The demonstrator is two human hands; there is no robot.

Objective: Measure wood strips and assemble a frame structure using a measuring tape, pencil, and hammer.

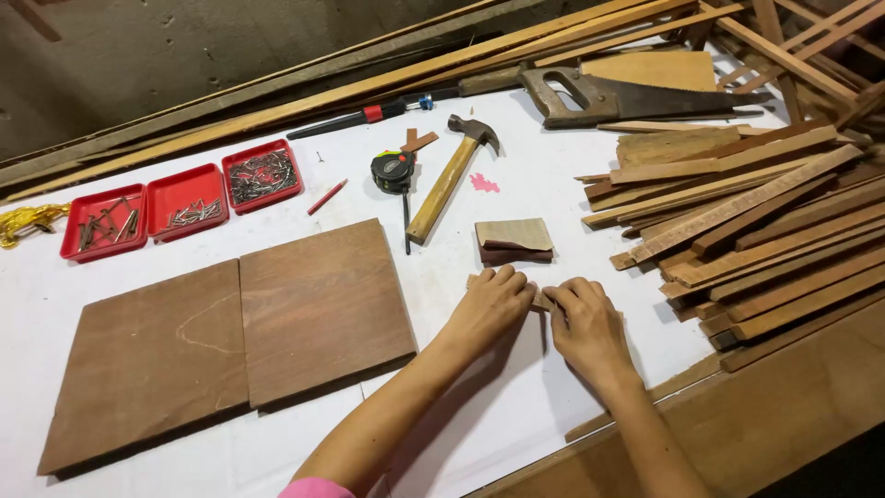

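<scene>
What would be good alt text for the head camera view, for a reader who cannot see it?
Two bare hands, left hand and right hand, press together on a small wooden piece on a white table. Nearby lie two square wooden boards, a hammer, a tape measure, a handsaw, three red trays of nails and a stack of wooden slats.

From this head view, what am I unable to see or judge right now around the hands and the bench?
- Small wooden piece: mostly covered by the left hand and right hand; its shape and length are hidden.
- Nails in the three red trays: too small to tell kinds apart.
- Handsaw: its blade tip is hidden among the wood strips.
- Wood strips: cut off by the right edge.
- Yellow object: cut off at the left edge.
</scene>
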